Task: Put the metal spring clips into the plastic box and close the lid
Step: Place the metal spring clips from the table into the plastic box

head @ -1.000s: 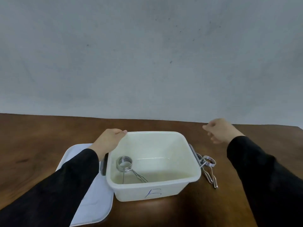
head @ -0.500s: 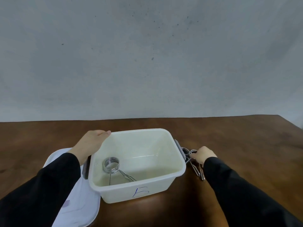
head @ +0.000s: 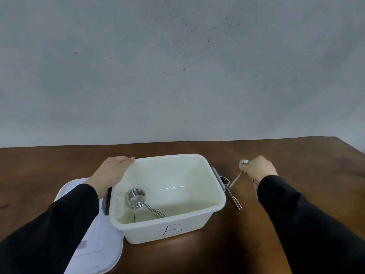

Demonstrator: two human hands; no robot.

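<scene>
An open cream plastic box [head: 215, 206] stands on the brown table, with a blue letter on its front wall. One metal spring clip [head: 138, 199] lies inside it at the left. My left hand [head: 112, 173] grips the box's far left rim. To the right of the box, my right hand [head: 258, 169] is closed on a second spring clip [head: 244, 165], held above the table with its coil up. A third spring clip [head: 230, 189] lies on the table against the box's right side. The white lid [head: 98, 246] lies flat to the left, partly under my left sleeve.
The wooden table [head: 296, 159] runs to a grey wall behind; its right corner shows at the far right. Grey latch handles sit on the box's left and right ends.
My right hand closed on one of the two clips beside the box and lifted it up and to the right. The left hand stayed on the rim.
</scene>
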